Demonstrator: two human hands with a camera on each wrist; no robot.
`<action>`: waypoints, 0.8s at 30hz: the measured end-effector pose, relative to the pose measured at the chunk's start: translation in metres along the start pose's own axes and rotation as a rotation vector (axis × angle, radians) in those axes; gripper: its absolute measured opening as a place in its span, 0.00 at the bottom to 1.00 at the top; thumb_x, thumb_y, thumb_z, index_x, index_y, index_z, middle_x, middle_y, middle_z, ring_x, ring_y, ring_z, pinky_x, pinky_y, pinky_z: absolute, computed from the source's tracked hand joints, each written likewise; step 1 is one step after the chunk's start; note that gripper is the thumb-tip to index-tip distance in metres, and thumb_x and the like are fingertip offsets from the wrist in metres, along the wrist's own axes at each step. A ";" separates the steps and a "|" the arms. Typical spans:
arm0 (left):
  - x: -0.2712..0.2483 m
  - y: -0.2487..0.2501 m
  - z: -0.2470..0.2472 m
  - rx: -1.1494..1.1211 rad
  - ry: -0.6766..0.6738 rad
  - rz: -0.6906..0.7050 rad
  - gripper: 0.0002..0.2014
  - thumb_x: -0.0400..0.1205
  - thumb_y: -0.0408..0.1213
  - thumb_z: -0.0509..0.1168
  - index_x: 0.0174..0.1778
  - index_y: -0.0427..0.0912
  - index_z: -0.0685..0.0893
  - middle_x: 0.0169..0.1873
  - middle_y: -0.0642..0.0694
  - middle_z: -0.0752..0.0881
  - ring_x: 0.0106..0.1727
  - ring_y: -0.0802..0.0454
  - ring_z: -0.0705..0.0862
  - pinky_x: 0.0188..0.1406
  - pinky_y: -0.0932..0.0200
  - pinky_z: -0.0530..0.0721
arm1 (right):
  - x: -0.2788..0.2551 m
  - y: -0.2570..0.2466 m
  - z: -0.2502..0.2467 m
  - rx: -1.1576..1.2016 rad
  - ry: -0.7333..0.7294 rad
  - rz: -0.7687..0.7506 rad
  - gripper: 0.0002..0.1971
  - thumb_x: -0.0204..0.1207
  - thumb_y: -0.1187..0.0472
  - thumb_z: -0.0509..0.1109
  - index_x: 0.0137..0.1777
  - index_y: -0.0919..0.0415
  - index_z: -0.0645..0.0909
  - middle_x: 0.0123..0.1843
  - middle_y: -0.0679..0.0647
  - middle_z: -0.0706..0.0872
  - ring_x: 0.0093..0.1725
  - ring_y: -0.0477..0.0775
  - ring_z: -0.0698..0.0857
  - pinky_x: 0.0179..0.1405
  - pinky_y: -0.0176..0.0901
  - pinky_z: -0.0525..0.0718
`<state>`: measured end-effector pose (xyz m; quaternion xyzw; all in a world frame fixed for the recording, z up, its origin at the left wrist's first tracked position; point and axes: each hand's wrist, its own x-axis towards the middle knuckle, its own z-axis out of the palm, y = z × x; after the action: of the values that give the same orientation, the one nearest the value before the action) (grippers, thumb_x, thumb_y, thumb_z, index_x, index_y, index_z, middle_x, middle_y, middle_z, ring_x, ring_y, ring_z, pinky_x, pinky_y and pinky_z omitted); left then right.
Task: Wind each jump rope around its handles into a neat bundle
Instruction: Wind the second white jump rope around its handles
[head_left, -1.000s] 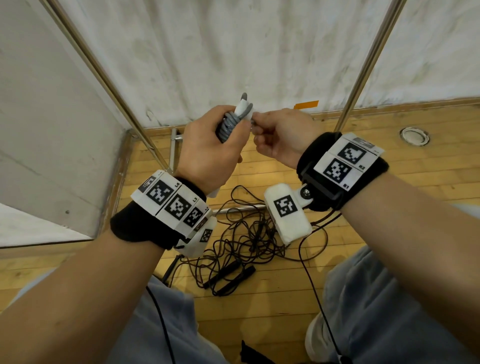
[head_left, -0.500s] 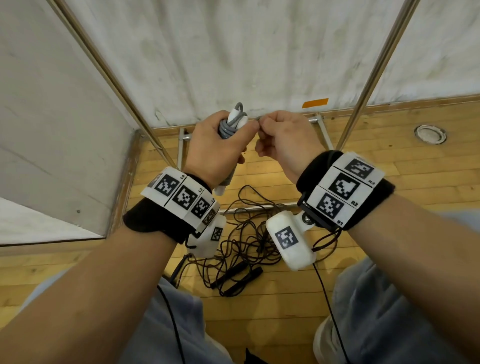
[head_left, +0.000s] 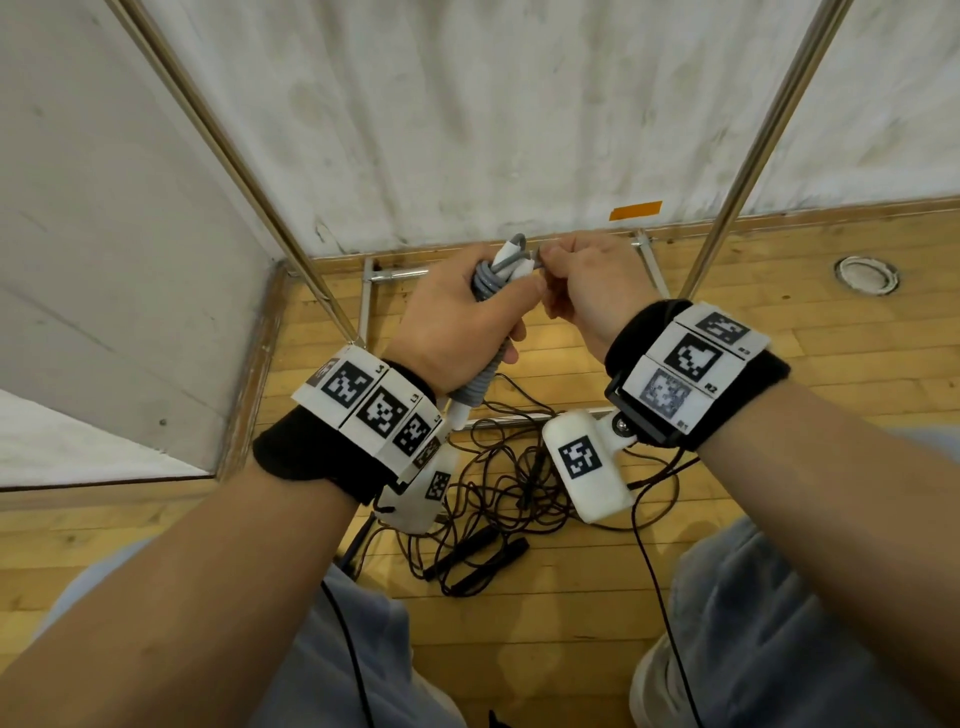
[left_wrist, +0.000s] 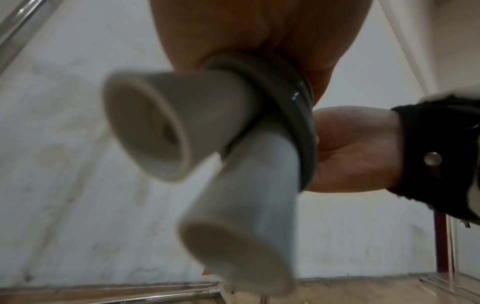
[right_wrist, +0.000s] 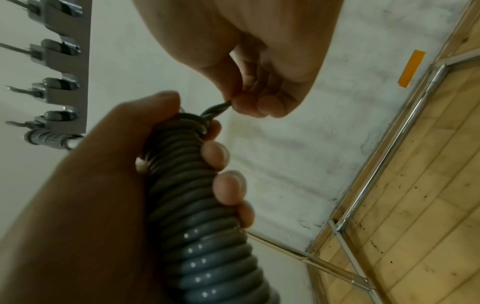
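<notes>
My left hand (head_left: 457, 317) grips a jump rope bundle (head_left: 488, 275): two white handles (left_wrist: 197, 131) side by side with grey rope (right_wrist: 205, 236) coiled tightly round them. The handles' butt ends fill the left wrist view. My right hand (head_left: 587, 280) sits just right of the bundle's top and pinches the grey rope's end loop (right_wrist: 218, 108) between thumb and fingertips. A second jump rope (head_left: 498, 483), thin and black with two black handles (head_left: 478, 561), lies loose and tangled on the wooden floor below my wrists.
A metal rack frame (head_left: 737, 171) with slanted poles stands against the white wall. Its base bars (head_left: 395, 273) lie on the wooden floor. A rack of hooks (right_wrist: 57, 67) hangs on the wall, one holding a wound rope. My knees frame the floor at bottom.
Both hands have moved slightly lower and closer together. The right hand has shifted onto the rope end at the top of the bundle. The camera view has tilted a little.
</notes>
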<state>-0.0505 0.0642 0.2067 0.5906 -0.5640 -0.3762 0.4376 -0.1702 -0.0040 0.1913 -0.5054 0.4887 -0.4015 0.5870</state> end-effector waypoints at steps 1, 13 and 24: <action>0.000 0.000 -0.002 0.001 -0.003 -0.008 0.05 0.82 0.39 0.66 0.41 0.50 0.79 0.25 0.47 0.85 0.23 0.49 0.84 0.23 0.59 0.82 | -0.002 0.000 0.000 -0.019 -0.003 -0.027 0.13 0.81 0.67 0.61 0.35 0.62 0.79 0.24 0.56 0.77 0.24 0.52 0.74 0.27 0.44 0.73; 0.003 0.006 -0.002 -0.087 0.020 -0.006 0.05 0.81 0.40 0.67 0.45 0.44 0.78 0.26 0.46 0.85 0.27 0.48 0.86 0.25 0.59 0.83 | -0.012 -0.013 -0.004 0.071 -0.064 -0.128 0.14 0.80 0.61 0.66 0.34 0.63 0.83 0.23 0.52 0.79 0.22 0.49 0.75 0.23 0.40 0.75; 0.001 0.004 0.001 -0.163 -0.092 -0.064 0.08 0.82 0.39 0.67 0.40 0.44 0.74 0.24 0.44 0.85 0.22 0.46 0.84 0.23 0.57 0.82 | -0.005 -0.010 -0.009 0.008 -0.055 -0.024 0.14 0.80 0.62 0.66 0.33 0.66 0.80 0.22 0.53 0.74 0.18 0.49 0.72 0.20 0.38 0.71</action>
<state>-0.0532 0.0635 0.2101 0.5529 -0.5318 -0.4616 0.4455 -0.1800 -0.0028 0.2019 -0.5196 0.4645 -0.3965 0.5975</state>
